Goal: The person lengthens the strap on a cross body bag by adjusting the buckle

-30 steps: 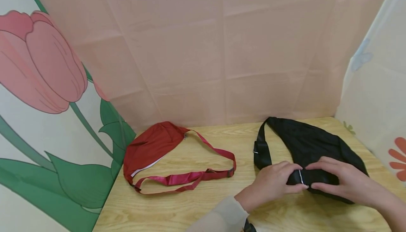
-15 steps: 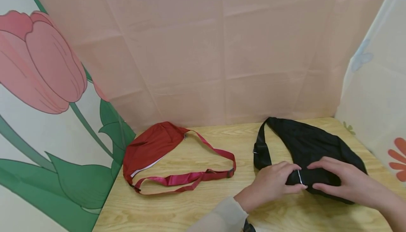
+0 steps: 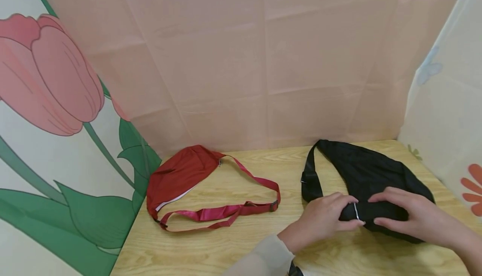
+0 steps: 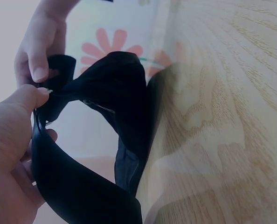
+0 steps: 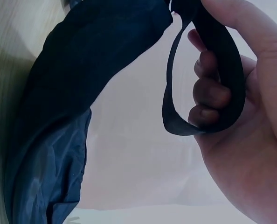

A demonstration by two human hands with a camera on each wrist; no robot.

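A black sling bag (image 3: pixel 376 165) lies at the right of the table, its strap looping toward the front. My left hand (image 3: pixel 321 215) pinches the strap at a silver slider buckle (image 3: pixel 356 211) between thumb and forefinger. Just right of the buckle, my right hand (image 3: pixel 419 217) holds the strap (image 3: pixel 389 211) in front of the bag. In the right wrist view a loop of black webbing (image 5: pixel 231 79) passes through the fingers of the right hand. The left wrist view shows the wide strap (image 4: pixel 87 182) hanging below the left hand. The webbing inside the buckle is mostly hidden.
A red sling bag (image 3: pixel 180 173) with its crimson strap (image 3: pixel 211 213) spread out lies on the left of the wooden table (image 3: pixel 169 255). A pink backdrop (image 3: pixel 241 66) rises behind the table. A small black object (image 3: pixel 295 269) shows beside the left sleeve.
My right hand has slid slightly to the right along the strap, away from the buckle. The left hand stays at the buckle, almost still. The red bag has not moved.
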